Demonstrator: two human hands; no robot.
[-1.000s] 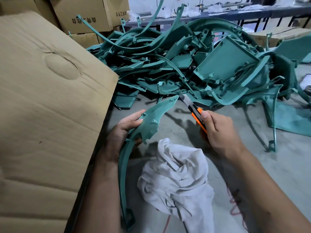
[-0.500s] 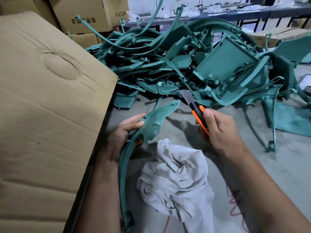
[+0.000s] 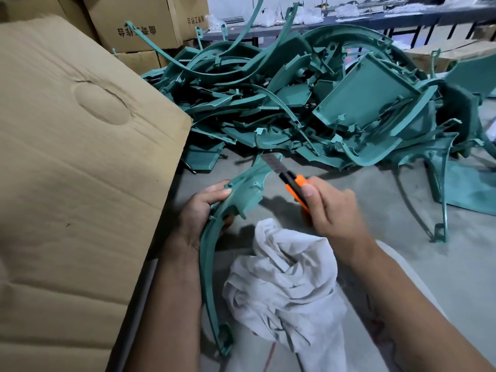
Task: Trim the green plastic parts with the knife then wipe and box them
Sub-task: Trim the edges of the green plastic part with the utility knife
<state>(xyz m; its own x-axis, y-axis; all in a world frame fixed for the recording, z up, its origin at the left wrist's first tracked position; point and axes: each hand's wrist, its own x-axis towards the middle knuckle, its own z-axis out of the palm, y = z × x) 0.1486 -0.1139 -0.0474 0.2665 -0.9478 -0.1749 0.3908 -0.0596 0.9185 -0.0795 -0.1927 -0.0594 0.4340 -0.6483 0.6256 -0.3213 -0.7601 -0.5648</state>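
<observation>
My left hand (image 3: 200, 210) grips a long curved green plastic part (image 3: 212, 253) near its upper end; the part arcs down past my left forearm to a clip at its lower end. My right hand (image 3: 330, 208) holds an orange and black utility knife (image 3: 291, 183), with its blade extended and laid against the part's top tip. A crumpled white cloth (image 3: 287, 285) lies on the grey floor between my forearms. A large heap of green plastic parts (image 3: 308, 103) fills the floor beyond my hands.
A big cardboard box flap (image 3: 75, 162) stands close on the left. More cardboard boxes (image 3: 137, 25) are stacked at the back left, and a long table (image 3: 375, 17) runs along the back. A loose green part (image 3: 440, 200) stands at the right.
My right hand has moved the knife left and closer to the part, so the blade now meets the part's top tip. My left hand keeps its grip on the part.
</observation>
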